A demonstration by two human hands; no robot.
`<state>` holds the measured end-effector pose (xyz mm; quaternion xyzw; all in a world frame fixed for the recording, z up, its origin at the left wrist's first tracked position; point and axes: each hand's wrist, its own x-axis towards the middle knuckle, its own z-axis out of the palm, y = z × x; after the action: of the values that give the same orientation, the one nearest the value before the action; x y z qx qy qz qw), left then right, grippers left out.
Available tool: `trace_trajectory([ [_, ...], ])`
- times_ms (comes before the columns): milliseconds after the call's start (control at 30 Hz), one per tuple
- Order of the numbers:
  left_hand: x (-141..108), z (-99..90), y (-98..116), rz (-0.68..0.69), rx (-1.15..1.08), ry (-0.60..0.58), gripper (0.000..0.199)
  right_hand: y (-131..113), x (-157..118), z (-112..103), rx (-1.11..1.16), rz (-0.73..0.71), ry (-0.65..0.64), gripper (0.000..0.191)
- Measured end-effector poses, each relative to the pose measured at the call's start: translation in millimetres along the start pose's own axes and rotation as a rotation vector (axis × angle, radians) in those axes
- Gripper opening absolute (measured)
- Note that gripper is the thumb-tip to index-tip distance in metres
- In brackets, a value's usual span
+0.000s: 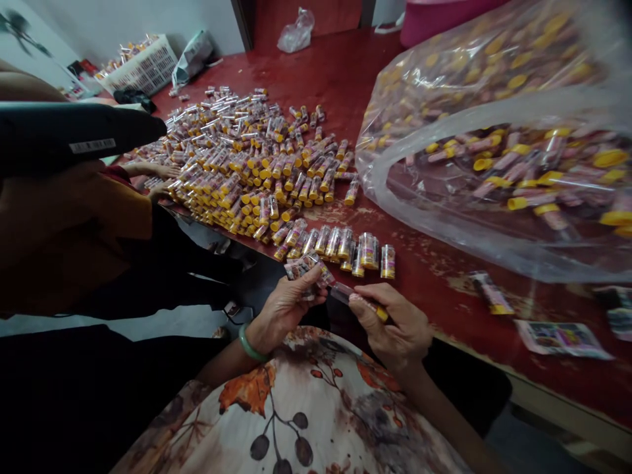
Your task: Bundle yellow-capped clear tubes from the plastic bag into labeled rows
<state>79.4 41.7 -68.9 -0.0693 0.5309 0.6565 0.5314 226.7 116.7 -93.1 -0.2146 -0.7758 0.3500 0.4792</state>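
My left hand [289,306], with a green bangle at the wrist, is closed on small printed packets [309,266] over the table's front edge. Between finger and thumb, my right hand [395,322] grips a clear tube [345,293] with a yellow cap. The tube's clear end touches or nearly touches the packets. Just beyond my hands, several capped tubes [344,243] stand upright in rows, yellow ends down. Behind them spreads a large pile of similar tubes [237,151].
A big clear plastic bag [444,217] of yellow-capped tubes lies at the right. Near it are a loose tube [492,294] and a flat packet [563,338]. Another person's hand [160,170] rests by the pile at the left. A white basket [148,69] stands behind.
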Motion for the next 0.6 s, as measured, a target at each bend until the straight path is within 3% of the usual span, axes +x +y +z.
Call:
trace_trajectory([
  [133,-2.6,1.2,0.9,-0.097,-0.074,-0.022,0.029,6.3,0.4,6.8,-0.126,-0.248,0.037,0.019],
  [233,-5.3,2.2,0.6,-0.084,-0.07,-0.041,0.027,6.7,-1.9,7.9,-0.263,-0.365,0.082,0.025],
  [467,-4.1,-2.2,-7.0,0.061,0.027,-0.145,0.031,2.8,-4.3,9.7,-0.29,-0.338,0.134,0.026],
  [600,-3.0,-4.2,-6.3,0.081,0.006,-0.127,0.032,6.5,-6.6,9.3,-0.46,-0.467,0.089,0.031],
])
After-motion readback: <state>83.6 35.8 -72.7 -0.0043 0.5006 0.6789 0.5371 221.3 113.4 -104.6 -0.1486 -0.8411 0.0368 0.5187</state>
